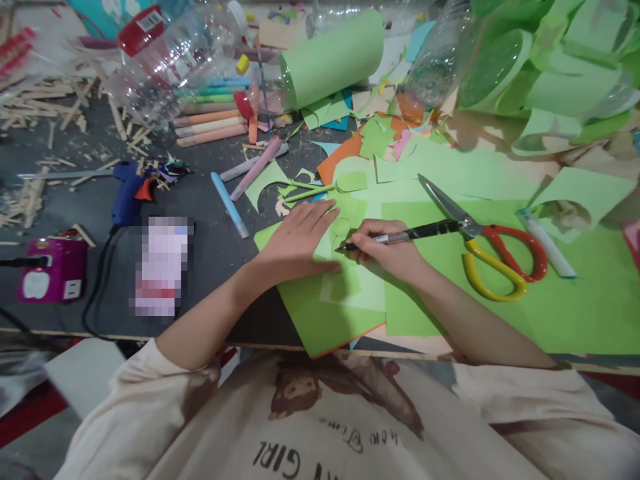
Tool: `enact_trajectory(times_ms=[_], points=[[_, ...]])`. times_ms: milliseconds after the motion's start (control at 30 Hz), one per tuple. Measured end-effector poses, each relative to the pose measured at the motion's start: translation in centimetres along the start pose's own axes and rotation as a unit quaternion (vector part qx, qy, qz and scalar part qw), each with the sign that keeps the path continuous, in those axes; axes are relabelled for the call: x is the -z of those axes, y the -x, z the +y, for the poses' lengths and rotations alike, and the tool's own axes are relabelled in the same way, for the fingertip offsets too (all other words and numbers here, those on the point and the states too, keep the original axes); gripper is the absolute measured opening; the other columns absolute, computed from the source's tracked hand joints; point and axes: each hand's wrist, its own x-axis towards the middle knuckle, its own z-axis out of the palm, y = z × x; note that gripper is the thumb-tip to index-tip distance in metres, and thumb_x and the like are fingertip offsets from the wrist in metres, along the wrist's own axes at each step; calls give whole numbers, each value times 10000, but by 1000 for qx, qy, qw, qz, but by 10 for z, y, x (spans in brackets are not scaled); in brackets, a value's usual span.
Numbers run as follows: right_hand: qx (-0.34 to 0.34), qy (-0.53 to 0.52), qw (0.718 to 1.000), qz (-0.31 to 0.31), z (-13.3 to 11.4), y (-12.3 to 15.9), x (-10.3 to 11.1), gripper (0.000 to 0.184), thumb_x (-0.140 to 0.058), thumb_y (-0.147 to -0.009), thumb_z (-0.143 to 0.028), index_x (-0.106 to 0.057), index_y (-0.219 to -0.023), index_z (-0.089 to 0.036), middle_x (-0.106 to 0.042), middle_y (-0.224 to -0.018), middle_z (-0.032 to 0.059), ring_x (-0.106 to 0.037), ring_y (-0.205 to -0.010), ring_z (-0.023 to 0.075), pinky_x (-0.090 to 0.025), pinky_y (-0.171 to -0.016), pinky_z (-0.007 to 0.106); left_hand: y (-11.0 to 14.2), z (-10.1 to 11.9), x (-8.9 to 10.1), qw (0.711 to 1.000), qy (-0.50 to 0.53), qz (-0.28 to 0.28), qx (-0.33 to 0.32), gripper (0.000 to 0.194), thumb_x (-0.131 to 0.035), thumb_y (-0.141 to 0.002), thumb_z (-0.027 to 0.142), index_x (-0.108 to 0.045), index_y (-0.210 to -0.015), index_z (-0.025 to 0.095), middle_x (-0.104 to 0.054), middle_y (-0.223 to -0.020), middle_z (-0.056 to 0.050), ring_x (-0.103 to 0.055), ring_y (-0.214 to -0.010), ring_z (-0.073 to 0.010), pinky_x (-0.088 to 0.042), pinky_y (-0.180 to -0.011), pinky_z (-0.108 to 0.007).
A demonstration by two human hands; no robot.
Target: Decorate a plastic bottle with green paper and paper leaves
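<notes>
1. Tabletop (200, 200), dark and littered with paper scraps and wood bits, runs across the view; clock directions below are counted from the pen's tip.
2. A large bright-green sheet (590, 313) covers the table at 3 o'clock.
3. A smaller bright-green sheet (320, 327) lies beneath the hands and reaches down to 6 o'clock, orange showing along its lower edge.
4. A pale green paper (373, 287) rests on that smaller sheet, directly under the pen's tip.
5. A clear plastic bottle (195, 63) lies between 10 and 11 o'clock.
6. A green paper tube (335, 60) lies tilted at 12 o'clock.
7. Scissors (475, 230) with red and yellow handles lie at 3 o'clock, blades parted.
8. A blue glue gun (129, 190) sits between 9 and 10 o'clock.
9. The person's left hand (300, 243) is laid palm down at 9 o'clock — fingers extended, thumb spread away from them.
10. The person's right hand (385, 250), at 3 o'clock, pinches the pen near its tip.
11. A purple box (53, 270) stands far off at 9 o'clock.
12. The pen (415, 233) slants in that grip, its back end toward 3 o'clock.
13. A small rounded shape (343, 229) is just beside the tip, near 12 o'clock — drawn or cut, one cannot tell.
</notes>
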Motion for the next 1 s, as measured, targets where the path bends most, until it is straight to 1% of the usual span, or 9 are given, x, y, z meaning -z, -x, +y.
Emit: enact_trajectory(times_ms=[167, 233, 300, 400, 533, 667, 833, 900, 1000], points=[[3, -48, 998, 38, 1, 0, -1, 311, -702, -706, -447, -582, -569, -195, -606, -500, -9, -504, -425, 100, -403, -453, 251, 0, -3, -1, 1000, -4, 0, 15, 813, -593, -838, 554, -345, -1460, 92, -330, -1558, -183, -287, -1457, -324, -211, -1214, -476], [14, -45, 998, 50, 1, 0, -1, 357, -700, -714, -501, -588, -563, -198, -597, -491, -14, -502, -429, 102, -411, -466, 259, 0, -4, 0, 1000, -5, -3, 19, 790, -566, -854, 567, -345, -1467, 121, -317, -1569, -164, -276, -1463, -317, -208, -1216, -474], [31, -16, 998, 54, 1, 0, 0, 378, -702, -719, -520, -590, -552, -200, -589, -495, -14, -504, -457, 107, -413, -491, 267, 0, -4, 1, 1000, -8, -10, 18, 781, -561, -857, 568, -346, -1472, 136, -313, -1573, -155, -271, -1465, -317, -197, -1220, -476], [53, 32, 997, 44, 1, 0, 0, 351, -699, -739, -479, -597, -558, -196, -592, -524, -6, -499, -497, 112, -395, -515, 272, 0, -2, 3, 1000, -16, -22, 13, 813, -579, -847, 563, -332, -1479, 117, -306, -1573, -171, -265, -1465, -330, -184, -1220, -492], [68, 67, 995, 19, 1, 0, 1, 316, -639, -793, -408, -581, -570, -191, -575, -538, -3, -491, -508, 112, -372, -517, 269, 0, 0, 5, 999, -23, -30, 12, 824, -578, -848, 557, -319, -1484, 101, -295, -1575, -184, -258, -1466, -340, -186, -1214, -509], [79, 105, 991, 6, -1, 0, 0, 261, -596, -794, -335, -583, -582, -183, -590, -564, 1, -487, -528, 106, -355, -529, 259, 0, 0, 3, 999, -23, -27, 8, 827, -569, -852, 559, -314, -1487, 95, -299, -1572, -186, -261, -1464, -346, -187, -1213, -516], [61, 95, 993, -17, -1, -1, 0, 259, -571, -762, -324, -541, -548, -183, -508, -494, -20, -412, -485, 92, -301, -484, 250, 0, -1, 1, 999, -27, -16, 5, 819, -587, -842, 544, -321, -1485, 111, -308, -1571, -176, -275, -1459, -341, -201, -1210, -515], [50, 93, 994, -14, -1, -1, 0, 268, -572, -756, -327, -519, -535, -185, -497, -491, -20, -400, -488, 92, -297, -485, 251, 1, -2, 1, 1000, -29, -12, 2, 796, -571, -853, 530, -321, -1484, 113, -308, -1571, -173, -275, -1459, -336, -203, -1209, -515], [45, 94, 995, 0, -1, -1, 0, 276, -574, -762, -331, -511, -535, -187, -514, -508, -13, -408, -500, 94, -309, -498, 254, 1, -2, 2, 999, -34, -12, -3, 725, -532, -884, 451, -319, -1484, 106, -305, -1572, -174, -271, -1462, -331, -202, -1209, -512]])
